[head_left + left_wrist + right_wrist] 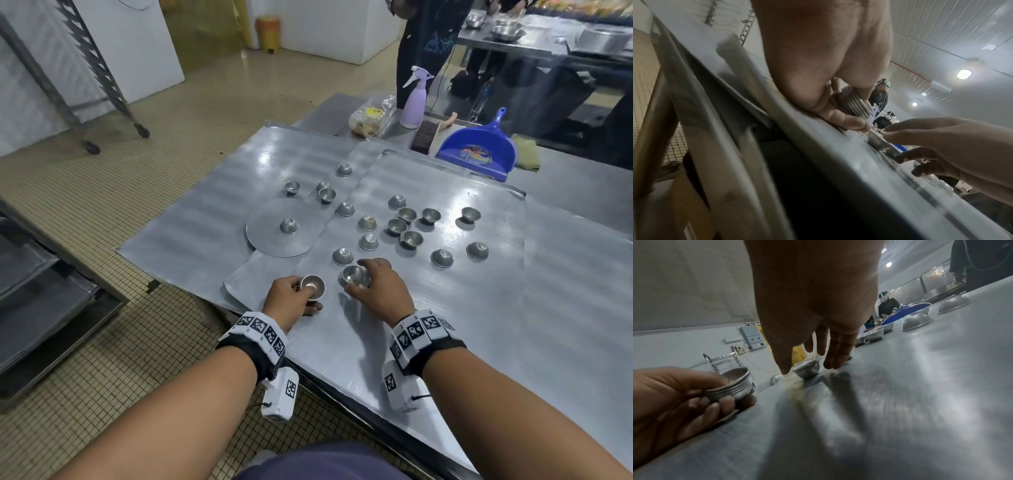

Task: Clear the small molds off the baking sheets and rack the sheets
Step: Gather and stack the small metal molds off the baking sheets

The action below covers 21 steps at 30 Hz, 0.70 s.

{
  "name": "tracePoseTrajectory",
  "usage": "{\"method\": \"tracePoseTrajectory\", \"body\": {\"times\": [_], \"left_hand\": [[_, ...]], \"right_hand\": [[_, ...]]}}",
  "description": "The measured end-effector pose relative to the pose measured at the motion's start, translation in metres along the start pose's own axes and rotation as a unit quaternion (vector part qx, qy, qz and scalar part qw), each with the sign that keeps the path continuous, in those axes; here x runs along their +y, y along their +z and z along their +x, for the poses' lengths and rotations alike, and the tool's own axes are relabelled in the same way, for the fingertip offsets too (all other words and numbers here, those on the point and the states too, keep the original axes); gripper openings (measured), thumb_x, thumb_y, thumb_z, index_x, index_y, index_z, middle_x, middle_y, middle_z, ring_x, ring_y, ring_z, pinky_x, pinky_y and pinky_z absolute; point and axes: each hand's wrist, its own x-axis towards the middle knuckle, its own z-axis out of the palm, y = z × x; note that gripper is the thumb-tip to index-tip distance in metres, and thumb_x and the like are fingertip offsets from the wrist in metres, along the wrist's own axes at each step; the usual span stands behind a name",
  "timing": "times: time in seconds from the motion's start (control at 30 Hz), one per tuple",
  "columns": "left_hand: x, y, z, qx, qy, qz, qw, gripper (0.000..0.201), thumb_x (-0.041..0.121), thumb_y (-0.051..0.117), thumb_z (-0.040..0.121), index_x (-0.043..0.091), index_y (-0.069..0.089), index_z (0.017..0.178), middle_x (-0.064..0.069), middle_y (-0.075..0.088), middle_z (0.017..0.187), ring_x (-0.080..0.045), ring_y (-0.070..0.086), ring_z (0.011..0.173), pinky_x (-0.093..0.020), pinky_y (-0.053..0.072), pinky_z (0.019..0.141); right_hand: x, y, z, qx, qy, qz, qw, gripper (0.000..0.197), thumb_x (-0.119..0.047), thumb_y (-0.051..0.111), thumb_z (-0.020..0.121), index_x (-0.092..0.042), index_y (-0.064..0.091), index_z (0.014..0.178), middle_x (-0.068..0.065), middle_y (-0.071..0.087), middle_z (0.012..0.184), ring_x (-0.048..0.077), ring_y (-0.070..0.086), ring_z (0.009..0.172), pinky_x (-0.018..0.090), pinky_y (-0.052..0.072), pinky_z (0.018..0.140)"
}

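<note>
Two flat metal baking sheets, a left sheet (205, 212) and a right sheet (445, 308), lie overlapped on the steel table. Several small round metal molds (407, 215) are scattered over them, some upright, some upside down. One mold sits on a round metal disc (270, 243). My left hand (305, 291) grips a nested stack of molds (312, 286) (731, 389) (855, 102) at the sheet's near edge. My right hand (359, 277) (807, 368) hovers over a single upright mold (354, 275) (806, 369), thumb on one side, straight fingers on the other, a small gap showing at the fingers.
A wheeled sheet rack (85, 68) stands at the far left on the tiled floor. Behind the sheets are a lilac spray bottle (414, 99), a brush (426, 137), a blue dustpan (479, 150), a bagged food item (368, 118) and a standing person (428, 34). Dark shelves (34, 291) sit to my left.
</note>
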Motion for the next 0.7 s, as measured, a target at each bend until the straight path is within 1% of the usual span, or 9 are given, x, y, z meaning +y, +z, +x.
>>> {"method": "tracePoseTrajectory", "body": {"times": [0.07, 0.13, 0.3, 0.37, 0.43, 0.5, 0.6, 0.63, 0.7], "left_hand": [[-0.002, 0.001, 0.000, -0.001, 0.004, 0.005, 1.000, 0.008, 0.001, 0.059, 0.095, -0.001, 0.067, 0.096, -0.019, 0.069, 0.082, -0.026, 0.071, 0.060, -0.037, 0.063, 0.067], [-0.004, 0.002, 0.000, 0.005, 0.009, 0.012, 1.000, 0.010, 0.001, 0.059, 0.095, -0.003, 0.067, 0.099, -0.017, 0.069, 0.080, -0.026, 0.070, 0.058, -0.039, 0.062, 0.068], [-0.005, 0.003, 0.000, 0.017, 0.019, 0.026, 0.999, 0.011, 0.001, 0.058, 0.094, -0.002, 0.069, 0.097, -0.017, 0.069, 0.074, -0.027, 0.070, 0.059, -0.042, 0.063, 0.069], [-0.005, 0.003, 0.000, 0.016, 0.019, 0.028, 0.999, 0.011, 0.001, 0.058, 0.094, -0.001, 0.069, 0.096, -0.018, 0.069, 0.074, -0.028, 0.070, 0.059, -0.042, 0.063, 0.070], [-0.006, 0.002, 0.000, 0.016, 0.018, 0.027, 0.999, 0.012, 0.000, 0.058, 0.094, -0.003, 0.069, 0.097, -0.018, 0.069, 0.074, -0.028, 0.070, 0.059, -0.039, 0.063, 0.068], [-0.006, 0.002, 0.000, 0.016, 0.018, 0.026, 0.999, 0.012, 0.000, 0.058, 0.094, -0.004, 0.069, 0.097, -0.018, 0.069, 0.074, -0.027, 0.069, 0.058, -0.037, 0.063, 0.066], [-0.006, 0.002, 0.001, 0.012, 0.017, 0.024, 0.999, 0.012, 0.001, 0.058, 0.094, -0.003, 0.069, 0.096, -0.016, 0.068, 0.074, -0.025, 0.069, 0.057, -0.039, 0.062, 0.068], [-0.007, 0.002, 0.002, 0.011, 0.016, 0.023, 1.000, 0.012, 0.001, 0.058, 0.094, -0.002, 0.069, 0.095, -0.016, 0.068, 0.074, -0.025, 0.069, 0.057, -0.041, 0.062, 0.070], [-0.007, 0.003, 0.002, 0.012, 0.015, 0.023, 1.000, 0.011, 0.001, 0.058, 0.094, -0.001, 0.069, 0.092, -0.016, 0.068, 0.073, -0.025, 0.069, 0.056, -0.043, 0.062, 0.071]], "right_hand": [[-0.001, 0.003, 0.002, -0.010, 0.006, -0.014, 1.000, 0.061, -0.041, 0.073, 0.083, -0.023, 0.053, 0.138, 0.008, 0.059, 0.125, 0.034, 0.061, 0.112, 0.040, 0.050, 0.093], [-0.002, 0.005, 0.003, -0.015, 0.012, -0.022, 1.000, 0.060, -0.039, 0.071, 0.084, -0.024, 0.052, 0.138, 0.008, 0.061, 0.123, 0.035, 0.060, 0.115, 0.040, 0.050, 0.092], [-0.007, 0.006, 0.005, -0.025, 0.030, -0.045, 0.998, 0.053, -0.039, 0.066, 0.087, -0.026, 0.052, 0.136, 0.008, 0.061, 0.122, 0.037, 0.060, 0.113, 0.040, 0.048, 0.088], [-0.010, 0.006, 0.002, -0.021, 0.030, -0.048, 0.998, 0.044, -0.036, 0.064, 0.087, -0.027, 0.056, 0.129, 0.007, 0.062, 0.118, 0.036, 0.062, 0.108, 0.039, 0.048, 0.085], [-0.012, 0.009, -0.003, -0.002, 0.032, -0.042, 0.999, 0.027, -0.034, 0.060, 0.084, -0.029, 0.060, 0.110, 0.003, 0.061, 0.104, 0.034, 0.063, 0.097, 0.036, 0.048, 0.078], [-0.014, 0.013, -0.010, 0.023, 0.039, -0.039, 0.998, 0.017, -0.037, 0.058, 0.079, -0.028, 0.057, 0.095, -0.002, 0.057, 0.092, 0.030, 0.062, 0.086, 0.035, 0.048, 0.072], [-0.017, 0.016, -0.017, 0.058, 0.056, -0.024, 0.996, 0.016, -0.040, 0.056, 0.074, -0.028, 0.052, 0.084, -0.005, 0.054, 0.082, 0.026, 0.060, 0.074, 0.036, 0.053, 0.070], [-0.017, 0.015, -0.017, 0.059, 0.060, -0.016, 0.996, 0.017, -0.039, 0.057, 0.073, -0.028, 0.051, 0.083, -0.006, 0.054, 0.080, 0.026, 0.059, 0.073, 0.036, 0.052, 0.069], [-0.015, 0.012, -0.016, 0.030, 0.059, -0.003, 0.998, 0.020, -0.038, 0.059, 0.073, -0.028, 0.050, 0.087, -0.005, 0.056, 0.080, 0.028, 0.060, 0.077, 0.036, 0.050, 0.070]]}}
